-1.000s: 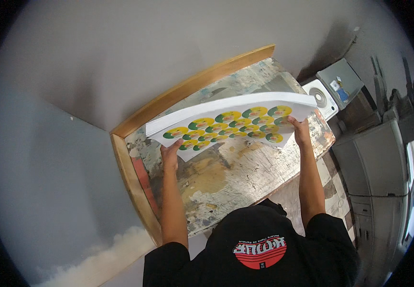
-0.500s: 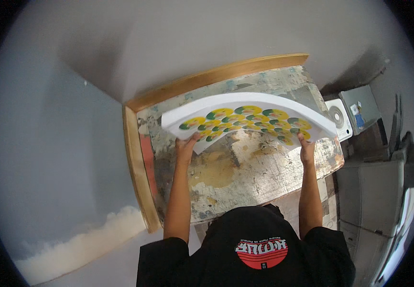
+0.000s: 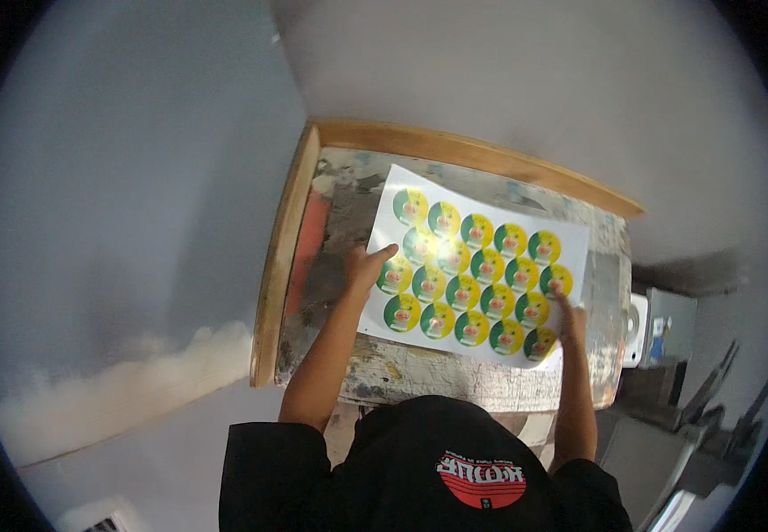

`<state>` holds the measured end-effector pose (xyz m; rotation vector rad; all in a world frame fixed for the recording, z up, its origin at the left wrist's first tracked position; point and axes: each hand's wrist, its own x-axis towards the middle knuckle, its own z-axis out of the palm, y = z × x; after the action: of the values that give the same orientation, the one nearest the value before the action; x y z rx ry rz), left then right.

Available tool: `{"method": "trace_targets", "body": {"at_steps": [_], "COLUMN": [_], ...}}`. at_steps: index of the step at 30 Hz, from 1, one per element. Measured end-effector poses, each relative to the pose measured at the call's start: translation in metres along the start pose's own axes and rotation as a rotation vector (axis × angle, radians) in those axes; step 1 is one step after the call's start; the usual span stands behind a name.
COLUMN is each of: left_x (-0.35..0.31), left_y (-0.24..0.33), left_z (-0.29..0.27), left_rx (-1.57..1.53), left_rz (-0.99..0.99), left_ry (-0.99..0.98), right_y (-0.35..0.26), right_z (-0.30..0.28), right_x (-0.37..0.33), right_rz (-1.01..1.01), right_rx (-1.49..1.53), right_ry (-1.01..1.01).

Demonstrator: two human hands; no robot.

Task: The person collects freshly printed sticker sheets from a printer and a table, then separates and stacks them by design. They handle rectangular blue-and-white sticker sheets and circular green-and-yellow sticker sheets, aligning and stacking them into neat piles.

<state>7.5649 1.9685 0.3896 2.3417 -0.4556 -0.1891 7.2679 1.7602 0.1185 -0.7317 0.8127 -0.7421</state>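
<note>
A white sheet of round green-and-yellow stickers (image 3: pixel 470 275), printed in several rows, is held between both hands with its printed face up. At its left edge, my left hand (image 3: pixel 366 268) is closed on the sheet with the thumb on top. My right hand (image 3: pixel 568 312) grips the right edge, its thumb lying over a sticker. The sheet's far edge and near right corner bend a little. Beneath it is a worn, paint-stained table (image 3: pixel 455 373); whether the sheet touches the tabletop I cannot tell. The fingers under the sheet are hidden.
A raised wooden strip (image 3: pixel 481 154) borders the table's far side, and another (image 3: pixel 284 257) runs along its left side. Grey walls rise behind both. Beyond the right edge stand a white appliance (image 3: pixel 636 328) and a grey box (image 3: pixel 673 312).
The sheet, raised and arched before, is now lower, flatter and nearer to me, with its printed face fully showing. Both hands keep their hold. The head view has turned.
</note>
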Motion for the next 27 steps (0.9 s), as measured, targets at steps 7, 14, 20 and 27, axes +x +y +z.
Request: {"method": "trace_targets", "body": {"at_steps": [7, 14, 20, 27], "left_x": [-0.09, 0.091, 0.042, 0.005], "left_y": [-0.005, 0.391, 0.34, 0.367], "left_z": [-0.029, 0.079, 0.085, 0.079], "left_rx": [0.012, 0.032, 0.155, 0.539], "left_rz": [0.042, 0.431, 0.22, 0.357], "left_ry": [0.172, 0.097, 0.047, 0.402], "right_y": [-0.034, -0.379, -0.293, -0.284], "right_z": [-0.045, -0.047, -0.097, -0.093], "right_x": [-0.051, 0.192, 0.168, 0.16], "right_rz": [0.166, 0.15, 0.232, 0.203], "right_rx": [0.049, 0.242, 0.227, 0.327], "right_ry": [-0.065, -0.211, -0.221, -0.35]}}
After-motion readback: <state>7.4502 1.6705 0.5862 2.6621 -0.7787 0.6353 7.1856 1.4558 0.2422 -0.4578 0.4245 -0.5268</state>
